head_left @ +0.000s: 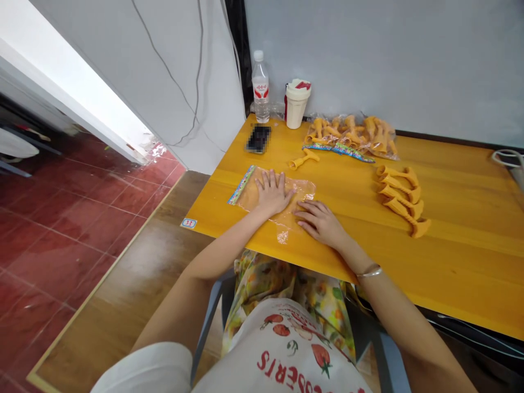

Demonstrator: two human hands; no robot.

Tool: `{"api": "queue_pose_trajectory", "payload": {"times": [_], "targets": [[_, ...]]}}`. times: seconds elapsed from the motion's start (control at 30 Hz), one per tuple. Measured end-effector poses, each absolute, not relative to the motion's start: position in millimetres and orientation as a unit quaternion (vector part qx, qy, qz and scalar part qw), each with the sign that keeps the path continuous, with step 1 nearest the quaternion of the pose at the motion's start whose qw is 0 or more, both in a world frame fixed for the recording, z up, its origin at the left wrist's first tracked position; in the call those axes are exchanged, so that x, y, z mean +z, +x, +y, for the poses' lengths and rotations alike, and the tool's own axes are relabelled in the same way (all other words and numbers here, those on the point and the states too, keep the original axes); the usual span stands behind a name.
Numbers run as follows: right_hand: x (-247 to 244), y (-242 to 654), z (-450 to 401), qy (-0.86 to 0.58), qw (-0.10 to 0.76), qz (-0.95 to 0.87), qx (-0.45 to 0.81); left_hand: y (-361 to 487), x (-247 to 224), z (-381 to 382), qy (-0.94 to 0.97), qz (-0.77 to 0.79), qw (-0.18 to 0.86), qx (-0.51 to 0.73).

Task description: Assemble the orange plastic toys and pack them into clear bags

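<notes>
A clear plastic bag (249,188) with a colourful printed strip at its left end lies flat on the table before me. My left hand (273,192) rests on the bag, palm down with fingers spread. Against the bag's right part lies my right hand (321,221), its fingers stretched out and slightly bent. Neither hand holds anything. Just beyond the bag is a single orange plastic piece (303,159) with a flared end and a crosswise head. To the right, several like orange pieces (403,196) lie side by side in a row.
At the back, clear bags (352,134) hold more orange pieces. A water bottle (261,90), a white cup (297,103) and a dark phone (258,138) stand or lie at the back left. A numbered sticker (189,223) marks the table's left corner. A white cable (507,158) lies far right.
</notes>
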State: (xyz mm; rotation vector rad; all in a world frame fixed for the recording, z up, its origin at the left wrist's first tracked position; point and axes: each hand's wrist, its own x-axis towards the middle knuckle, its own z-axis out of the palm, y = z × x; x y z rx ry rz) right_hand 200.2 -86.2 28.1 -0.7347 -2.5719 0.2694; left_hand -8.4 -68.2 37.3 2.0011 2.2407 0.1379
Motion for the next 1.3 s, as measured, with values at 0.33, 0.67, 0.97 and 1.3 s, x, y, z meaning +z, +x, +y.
{"api": "queue_pose_trajectory", "payload": {"times": [0.33, 0.67, 0.97, 1.3], "targets": [[27, 183, -18, -0.390, 0.267, -0.879, 0.064, -10, 29, -69, 0.673, 0.737, 0.039, 0.058], [24, 143, 71, -0.387, 0.220, -0.894, 0.048, -13, 35, -65, 0.674, 0.736, 0.045, 0.044], [35, 214, 9, -0.510, 0.118, -0.851, -0.043, -17, 30, -67, 0.683, 0.728, 0.036, 0.043], [45, 290, -72, -0.474, 0.209, -0.854, -0.044, -17, 29, -67, 0.687, 0.725, 0.029, 0.045]]}}
